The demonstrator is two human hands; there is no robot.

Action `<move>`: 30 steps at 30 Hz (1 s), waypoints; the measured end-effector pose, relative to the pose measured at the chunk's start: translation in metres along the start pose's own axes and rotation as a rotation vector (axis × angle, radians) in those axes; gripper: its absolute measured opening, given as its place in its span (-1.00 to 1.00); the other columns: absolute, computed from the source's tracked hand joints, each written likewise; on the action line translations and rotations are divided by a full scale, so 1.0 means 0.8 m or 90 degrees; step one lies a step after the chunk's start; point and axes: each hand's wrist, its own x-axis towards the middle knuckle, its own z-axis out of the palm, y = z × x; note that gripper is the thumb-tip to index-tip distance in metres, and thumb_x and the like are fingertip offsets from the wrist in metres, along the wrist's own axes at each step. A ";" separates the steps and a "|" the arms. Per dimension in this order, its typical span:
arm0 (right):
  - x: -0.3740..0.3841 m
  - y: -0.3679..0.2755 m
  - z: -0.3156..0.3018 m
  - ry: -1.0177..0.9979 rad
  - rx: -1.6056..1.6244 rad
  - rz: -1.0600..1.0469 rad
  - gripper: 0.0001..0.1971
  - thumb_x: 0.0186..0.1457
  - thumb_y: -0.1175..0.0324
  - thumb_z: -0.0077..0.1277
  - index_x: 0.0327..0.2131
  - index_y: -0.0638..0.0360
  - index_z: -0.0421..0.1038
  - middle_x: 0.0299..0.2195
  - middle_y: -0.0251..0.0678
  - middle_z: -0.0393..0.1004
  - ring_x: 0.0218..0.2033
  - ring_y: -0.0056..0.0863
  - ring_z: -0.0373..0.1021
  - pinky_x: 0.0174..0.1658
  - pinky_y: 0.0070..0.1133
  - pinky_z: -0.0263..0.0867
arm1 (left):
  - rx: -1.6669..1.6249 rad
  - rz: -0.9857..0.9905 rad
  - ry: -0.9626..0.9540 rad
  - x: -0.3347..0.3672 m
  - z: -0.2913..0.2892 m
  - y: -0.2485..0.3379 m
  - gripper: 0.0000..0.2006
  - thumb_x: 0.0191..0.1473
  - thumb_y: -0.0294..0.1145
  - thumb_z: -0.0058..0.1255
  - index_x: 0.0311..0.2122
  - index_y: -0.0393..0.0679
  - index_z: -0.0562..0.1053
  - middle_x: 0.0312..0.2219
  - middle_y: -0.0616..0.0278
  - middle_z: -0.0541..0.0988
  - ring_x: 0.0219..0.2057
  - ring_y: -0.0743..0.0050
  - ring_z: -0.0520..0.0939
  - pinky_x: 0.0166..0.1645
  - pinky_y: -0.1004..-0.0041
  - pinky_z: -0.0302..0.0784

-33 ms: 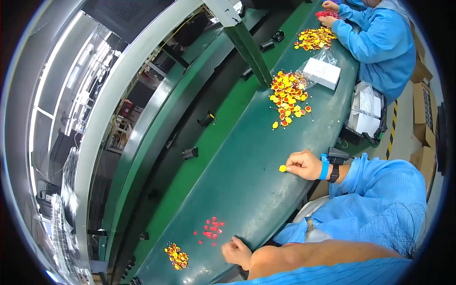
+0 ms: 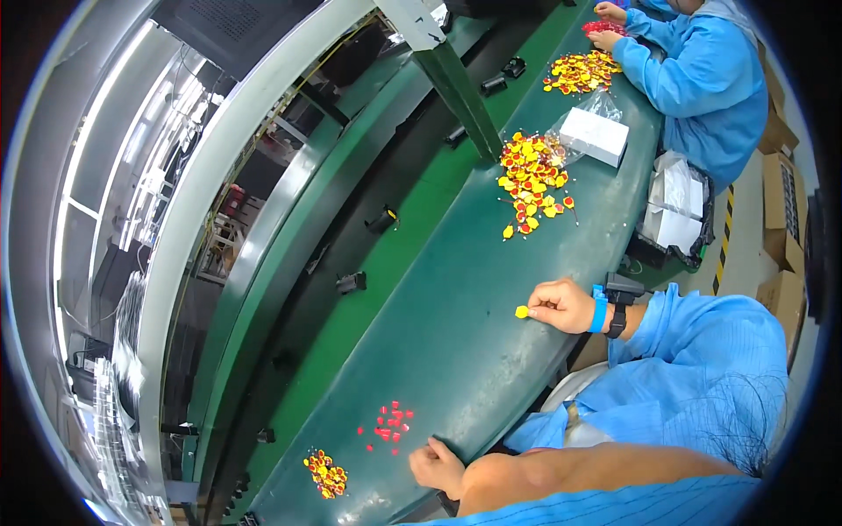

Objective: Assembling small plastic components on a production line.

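Observation:
My right hand [image 2: 561, 307] pinches a small yellow hexagonal piece [image 2: 522, 311] between thumb and fingers, just over the green tabletop [image 2: 465, 324]. A blue band and a black strap with a small dark device [image 2: 624, 287] circle that wrist. Lower down, my left hand [image 2: 436, 465] rests near the table edge with its fingers curled; what they hold, if anything, is hidden. Beside it lie scattered small red pieces [image 2: 391, 422]. A small pile of yellow-and-red pieces [image 2: 326, 475] sits farther left of them.
Farther along the table lies a larger heap of yellow-and-red pieces [image 2: 532, 180], beside a white box [image 2: 594, 136] and clear plastic bag. Another heap [image 2: 581, 72] lies near a co-worker in blue [image 2: 702, 83]. A lined bin [image 2: 677, 210] stands by the table edge. A green post [image 2: 458, 96] rises alongside.

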 end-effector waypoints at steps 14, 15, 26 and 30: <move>0.000 0.003 0.003 0.005 0.001 -0.026 -0.90 0.03 0.41 0.05 -0.46 0.22 0.40 -0.60 -0.34 0.37 -0.62 -0.53 0.28 -0.53 -0.58 0.18 | 0.019 0.019 0.008 0.005 -0.015 0.022 -0.72 -0.07 -0.35 0.08 -0.69 -0.15 0.30 -0.68 0.22 0.33 -0.61 0.18 0.38 -0.52 0.24 0.25; 0.001 0.002 0.003 0.005 0.002 -0.015 -0.90 0.03 0.41 0.05 -0.46 0.22 0.40 -0.60 -0.34 0.37 -0.62 -0.53 0.28 -0.53 -0.58 0.18 | 0.021 0.033 0.018 0.005 -0.013 0.017 -0.72 -0.06 -0.34 0.08 -0.69 -0.16 0.30 -0.68 0.21 0.34 -0.60 0.16 0.39 -0.52 0.23 0.25; 0.001 0.013 0.009 0.024 0.055 0.019 -0.91 0.03 0.45 0.04 -0.48 0.25 0.40 -0.62 -0.36 0.37 -0.64 -0.64 0.25 -0.55 -0.62 0.18 | 0.036 0.007 -0.046 0.004 -0.018 0.011 -0.71 -0.03 -0.31 0.07 -0.66 -0.17 0.32 -0.65 0.25 0.37 -0.63 0.25 0.40 -0.51 0.26 0.26; 0.001 0.010 0.010 0.028 0.042 0.021 -0.91 0.04 0.46 0.04 -0.48 0.25 0.40 -0.63 -0.38 0.36 -0.63 -0.68 0.23 -0.56 -0.64 0.16 | 0.015 -0.013 -0.028 -0.001 -0.016 0.010 -0.71 -0.03 -0.31 0.07 -0.68 -0.16 0.31 -0.65 0.26 0.37 -0.63 0.25 0.40 -0.53 0.27 0.25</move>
